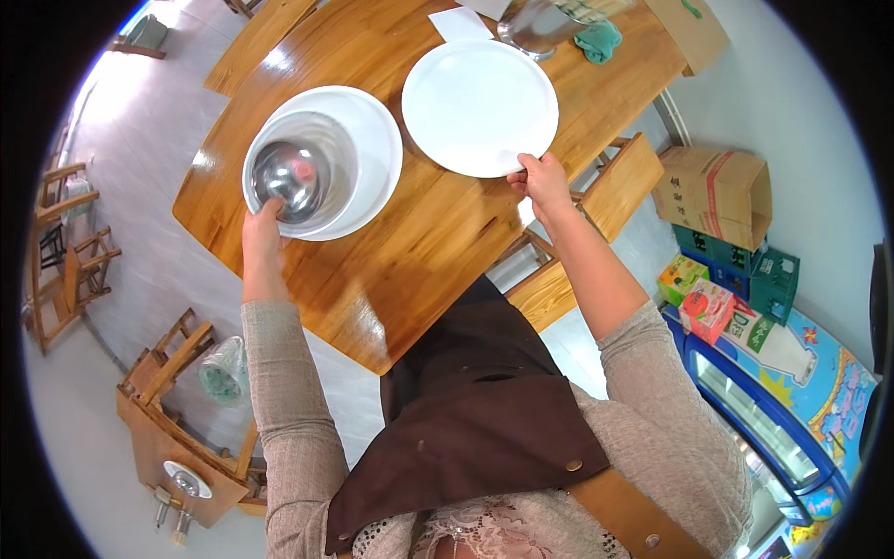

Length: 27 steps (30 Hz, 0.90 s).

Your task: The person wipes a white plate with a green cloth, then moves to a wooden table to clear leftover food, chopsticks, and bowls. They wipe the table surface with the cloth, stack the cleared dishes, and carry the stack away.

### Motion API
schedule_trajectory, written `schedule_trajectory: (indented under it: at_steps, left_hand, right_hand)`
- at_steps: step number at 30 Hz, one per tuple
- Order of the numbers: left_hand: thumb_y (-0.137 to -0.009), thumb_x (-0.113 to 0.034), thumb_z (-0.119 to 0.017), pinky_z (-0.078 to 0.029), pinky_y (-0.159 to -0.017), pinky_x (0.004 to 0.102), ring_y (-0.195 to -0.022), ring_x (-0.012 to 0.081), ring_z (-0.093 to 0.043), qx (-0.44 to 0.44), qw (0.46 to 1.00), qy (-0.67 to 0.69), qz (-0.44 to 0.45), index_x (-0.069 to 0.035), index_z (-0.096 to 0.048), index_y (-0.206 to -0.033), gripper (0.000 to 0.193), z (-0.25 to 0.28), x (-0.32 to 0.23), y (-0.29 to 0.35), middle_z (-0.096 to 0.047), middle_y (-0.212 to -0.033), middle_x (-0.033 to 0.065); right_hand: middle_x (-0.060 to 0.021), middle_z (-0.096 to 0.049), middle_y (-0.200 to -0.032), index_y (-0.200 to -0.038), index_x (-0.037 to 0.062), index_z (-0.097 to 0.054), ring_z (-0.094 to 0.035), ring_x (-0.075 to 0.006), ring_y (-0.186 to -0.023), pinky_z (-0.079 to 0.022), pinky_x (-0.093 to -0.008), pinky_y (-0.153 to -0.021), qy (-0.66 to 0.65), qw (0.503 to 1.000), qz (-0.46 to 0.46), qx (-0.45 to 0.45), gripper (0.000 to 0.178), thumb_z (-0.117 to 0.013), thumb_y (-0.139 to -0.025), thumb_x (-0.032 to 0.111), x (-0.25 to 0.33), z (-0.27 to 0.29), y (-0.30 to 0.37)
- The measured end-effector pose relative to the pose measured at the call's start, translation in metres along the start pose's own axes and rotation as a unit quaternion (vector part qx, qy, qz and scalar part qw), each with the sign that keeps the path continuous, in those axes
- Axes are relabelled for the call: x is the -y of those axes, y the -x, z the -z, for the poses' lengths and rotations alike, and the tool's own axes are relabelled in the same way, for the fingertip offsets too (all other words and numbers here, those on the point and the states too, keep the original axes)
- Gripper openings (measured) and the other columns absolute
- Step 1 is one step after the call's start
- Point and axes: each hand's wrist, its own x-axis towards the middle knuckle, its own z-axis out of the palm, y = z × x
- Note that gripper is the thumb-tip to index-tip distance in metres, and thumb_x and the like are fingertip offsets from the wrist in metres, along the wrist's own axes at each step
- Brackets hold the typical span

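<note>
At the left of the wooden table (391,289), my left hand (264,235) grips the near edge of a stack. A shiny steel bowl (287,177) sits there in a white dish, on a larger white plate (374,154). My thumb lies against the steel bowl's rim; the other fingers are hidden beneath. To the right, a round white plate (480,107) has my right hand (543,182) closed on its near right rim, thumb on top. That plate's surface is bare.
Behind the right plate stand a metal container (535,28) and a green cloth (598,42). Wooden stools (626,186) line the table's right side. Farther right are a cardboard box (712,196), crates (775,279) and a blue-framed chest freezer (745,396). More wooden furniture (172,410) stands left.
</note>
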Motion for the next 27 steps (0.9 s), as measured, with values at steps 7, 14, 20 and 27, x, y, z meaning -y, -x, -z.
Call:
schedule_trajectory:
  at_steps: [7,14,20,27]
  left_hand:
    - [-0.095,0.000,-0.060,-0.056,-0.091,0.0403,-0.100,0.0223,-0.066,0.074,0.991,0.108,-0.032,0.000,-0.054,-0.129,0.034,0.018,0.036,-0.007,-0.063,-0.118,0.0099]
    - [-0.095,0.000,-0.061,-0.058,-0.088,0.0360,-0.098,0.0192,-0.065,0.027,0.994,0.097,-0.030,0.000,-0.052,-0.132,0.039,0.034,0.040,0.030,-0.062,-0.116,0.0093]
    - [-0.094,-0.001,-0.064,-0.057,-0.090,0.0366,-0.104,0.0213,-0.064,0.050,0.995,0.083,-0.035,0.000,-0.055,-0.131,0.038,0.008,0.032,0.052,-0.062,-0.121,0.0100]
    - [-0.095,-0.002,-0.063,-0.057,-0.087,0.0358,-0.098,0.0187,-0.064,0.084,0.996,-0.022,-0.034,-0.003,-0.059,-0.126,0.032,-0.033,0.029,0.053,-0.064,-0.113,0.0078]
  right_hand:
    - [-0.0158,-0.068,-0.087,-0.107,-0.0079,-0.054,-0.068,-0.0198,-0.061,-0.055,-0.0319,-0.054,0.056,0.997,0.049,-0.001,0.028,-0.058,-0.093,0.017,-0.006,0.036,0.032]
    - [-0.0172,-0.071,-0.077,-0.104,-0.0084,-0.056,-0.072,-0.0228,-0.063,-0.056,-0.0354,-0.057,0.085,0.994,0.069,0.025,0.029,-0.057,-0.091,0.017,-0.032,0.013,0.063]
    - [-0.0115,-0.069,-0.091,-0.107,0.0015,-0.064,-0.068,-0.0291,-0.088,-0.054,-0.0393,-0.081,0.261,0.937,0.212,-0.091,0.026,-0.066,-0.091,0.022,-0.067,-0.018,0.089]
    - [-0.0125,-0.064,-0.089,-0.091,0.0057,-0.065,-0.061,-0.0354,-0.092,-0.051,-0.0439,-0.082,0.326,0.852,0.348,-0.214,0.011,-0.066,-0.088,0.016,-0.126,0.012,0.094]
